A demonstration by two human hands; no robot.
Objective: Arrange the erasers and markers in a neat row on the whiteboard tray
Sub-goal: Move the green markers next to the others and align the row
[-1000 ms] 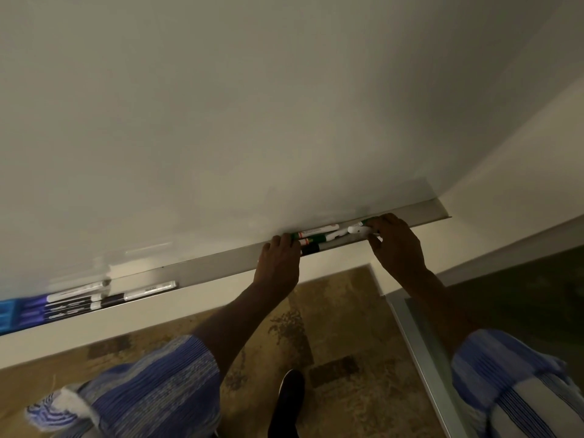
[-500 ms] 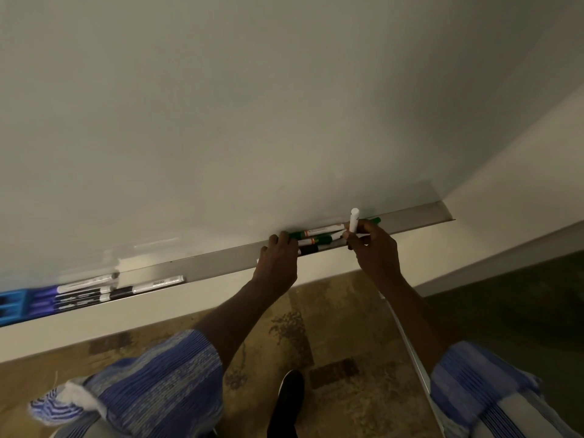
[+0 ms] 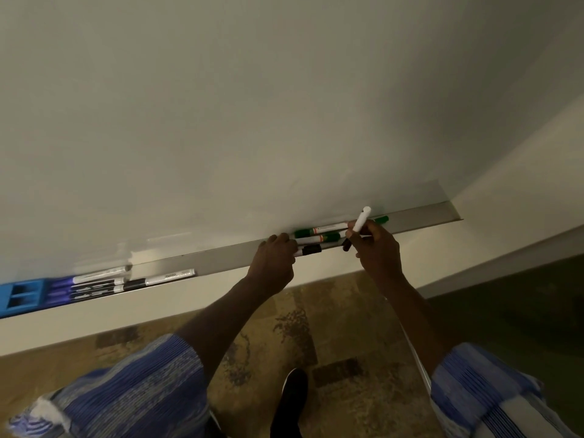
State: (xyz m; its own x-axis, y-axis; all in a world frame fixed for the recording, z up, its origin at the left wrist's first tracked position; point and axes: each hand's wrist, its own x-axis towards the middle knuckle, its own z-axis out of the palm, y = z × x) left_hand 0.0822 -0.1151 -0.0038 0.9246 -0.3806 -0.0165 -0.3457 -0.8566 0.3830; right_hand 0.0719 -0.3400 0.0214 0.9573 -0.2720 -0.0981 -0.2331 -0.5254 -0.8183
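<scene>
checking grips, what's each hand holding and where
Right hand grips a black marker near its cap end. Left hand pinches another marker's white barrel.

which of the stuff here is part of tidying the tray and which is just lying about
Part of the job:
- tray
- blue eraser
- markers by the eraser
- green markers
- black-capped marker at the left hand
- marker lifted in the right hand

Just there:
- whiteboard
- patterned floor
- black shoe

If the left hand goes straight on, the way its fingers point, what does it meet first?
Most likely the black-capped marker lying on the grey metal whiteboard tray; the left hand already looks in contact with it, though depth is unclear.
</scene>
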